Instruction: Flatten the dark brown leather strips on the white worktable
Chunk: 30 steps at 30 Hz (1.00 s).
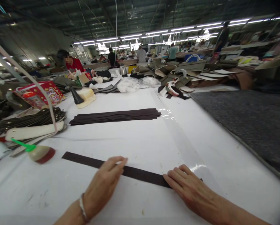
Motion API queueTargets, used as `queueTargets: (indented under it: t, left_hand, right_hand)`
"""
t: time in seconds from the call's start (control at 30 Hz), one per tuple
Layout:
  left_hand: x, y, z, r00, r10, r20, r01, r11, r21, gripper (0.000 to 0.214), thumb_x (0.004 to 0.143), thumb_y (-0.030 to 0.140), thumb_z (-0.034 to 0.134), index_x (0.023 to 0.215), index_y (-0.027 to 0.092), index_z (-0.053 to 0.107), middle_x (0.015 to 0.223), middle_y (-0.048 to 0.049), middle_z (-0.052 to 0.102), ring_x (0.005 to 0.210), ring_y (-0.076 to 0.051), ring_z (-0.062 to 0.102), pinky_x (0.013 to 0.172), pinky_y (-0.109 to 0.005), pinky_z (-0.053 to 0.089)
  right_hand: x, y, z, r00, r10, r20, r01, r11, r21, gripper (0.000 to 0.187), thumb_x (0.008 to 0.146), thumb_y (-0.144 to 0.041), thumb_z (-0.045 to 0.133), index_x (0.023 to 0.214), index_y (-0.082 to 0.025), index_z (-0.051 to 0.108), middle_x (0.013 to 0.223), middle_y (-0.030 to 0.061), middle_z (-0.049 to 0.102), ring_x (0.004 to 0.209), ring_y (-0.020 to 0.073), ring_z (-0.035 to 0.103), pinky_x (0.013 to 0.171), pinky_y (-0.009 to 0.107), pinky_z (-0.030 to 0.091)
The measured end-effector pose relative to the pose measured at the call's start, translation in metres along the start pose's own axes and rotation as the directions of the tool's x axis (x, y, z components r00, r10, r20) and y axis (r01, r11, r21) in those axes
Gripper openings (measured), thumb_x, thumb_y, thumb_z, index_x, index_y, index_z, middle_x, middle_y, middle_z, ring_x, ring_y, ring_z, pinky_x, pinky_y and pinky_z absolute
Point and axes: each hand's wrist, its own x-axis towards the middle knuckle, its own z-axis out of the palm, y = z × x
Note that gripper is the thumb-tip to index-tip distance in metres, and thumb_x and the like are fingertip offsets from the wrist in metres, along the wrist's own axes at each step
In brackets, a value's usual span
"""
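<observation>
A long, narrow dark brown strip [83, 159] lies slantwise across the white tabletop in front of me. My left hand [104, 179], with a bracelet at the wrist, is over the middle of the strip. Its thumb and fingertips are pinched together near the strip's far edge; whatever is between them is too small to make out. Toward the right end, the fingers of my right hand [186, 184] are pressed together over the strip and hide much of that end. Farther back lies a neat pile of similar dark strips [116, 116].
A squeeze bottle [42, 153] with a green nozzle lies at left, near stacked straps [34, 131] and a red bag [40, 92]. A black-handled tool [75, 95] rests on a yellowish block. Dark grey felt [247, 122] covers the right side. Several people work beyond.
</observation>
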Motion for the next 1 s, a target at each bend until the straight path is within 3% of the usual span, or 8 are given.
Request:
queueTargets:
  t: [0.1, 0.2, 0.37, 0.57, 0.73, 1.0]
  left_hand:
    - [0.027, 0.072, 0.03, 0.988, 0.129, 0.087, -0.11, 0.974, -0.2, 0.038, 0.094, 0.008, 0.034, 0.127, 0.016, 0.052, 0.117, -0.0091, 0.059, 0.106, -0.018, 0.055, 0.095, -0.031, 0.049]
    - [0.038, 0.097, 0.051, 0.971, 0.195, 0.14, -0.167, 0.968, -0.185, 0.037, 0.09, 0.005, 0.039, 0.124, 0.01, 0.053, 0.105, -0.0099, 0.061, 0.093, -0.021, 0.056, 0.088, -0.037, 0.053]
    - [0.038, 0.088, 0.061, 0.938, 0.299, 0.174, -0.287, 0.954, -0.092, 0.042, 0.088, 0.003, 0.039, 0.129, 0.005, 0.048, 0.105, -0.0123, 0.061, 0.093, -0.023, 0.054, 0.086, -0.039, 0.053]
    - [0.038, 0.083, 0.065, 0.911, 0.366, 0.189, -0.379, 0.925, 0.034, 0.054, 0.085, 0.001, 0.038, 0.139, 0.009, 0.04, 0.112, -0.0114, 0.059, 0.097, -0.023, 0.053, 0.088, -0.036, 0.053]
    - [0.038, 0.082, 0.068, 0.897, 0.362, 0.254, -0.395, 0.914, 0.096, 0.063, 0.084, 0.0, 0.038, 0.145, 0.013, 0.032, 0.111, -0.0097, 0.059, 0.095, -0.022, 0.053, 0.086, -0.035, 0.054]
    - [0.038, 0.082, 0.068, 0.894, 0.385, 0.227, -0.421, 0.896, 0.138, 0.064, 0.083, 0.001, 0.039, 0.146, 0.014, 0.032, 0.11, -0.0093, 0.058, 0.097, -0.022, 0.053, 0.088, -0.033, 0.052]
  right_hand:
    - [-0.001, -0.001, 0.001, 1.0, 0.013, 0.001, -0.013, 1.0, -0.015, 0.031, 0.089, 0.001, 0.033, 0.107, -0.01, 0.056, 0.087, 0.0067, 0.052, 0.075, 0.0213, 0.047, 0.076, 0.039, 0.038]
    - [-0.003, 0.002, 0.002, 1.0, 0.014, 0.013, -0.014, 1.0, -0.009, 0.028, 0.091, 0.0, 0.034, 0.106, -0.01, 0.056, 0.088, 0.0067, 0.052, 0.076, 0.0215, 0.046, 0.078, 0.04, 0.036]
    - [-0.015, 0.014, -0.003, 0.999, -0.015, 0.043, 0.013, 0.999, 0.031, 0.018, 0.094, -0.005, 0.04, 0.095, -0.012, 0.057, 0.082, 0.0045, 0.05, 0.074, 0.0194, 0.043, 0.073, 0.035, 0.034]
    - [-0.037, 0.024, -0.017, 0.998, -0.02, 0.054, 0.02, 1.0, 0.002, 0.018, 0.095, -0.007, 0.04, 0.095, -0.011, 0.058, 0.084, 0.0055, 0.051, 0.072, 0.0185, 0.042, 0.072, 0.034, 0.032]
    - [-0.046, 0.028, -0.021, 0.997, -0.008, 0.071, 0.006, 1.0, 0.029, 0.025, 0.098, -0.007, 0.034, 0.098, -0.01, 0.058, 0.085, 0.0057, 0.052, 0.074, 0.0185, 0.042, 0.072, 0.035, 0.032]
    - [-0.049, 0.031, -0.025, 0.996, -0.024, 0.082, 0.021, 0.999, 0.038, 0.024, 0.097, -0.007, 0.034, 0.103, -0.008, 0.058, 0.084, 0.0064, 0.051, 0.074, 0.0187, 0.042, 0.073, 0.035, 0.033]
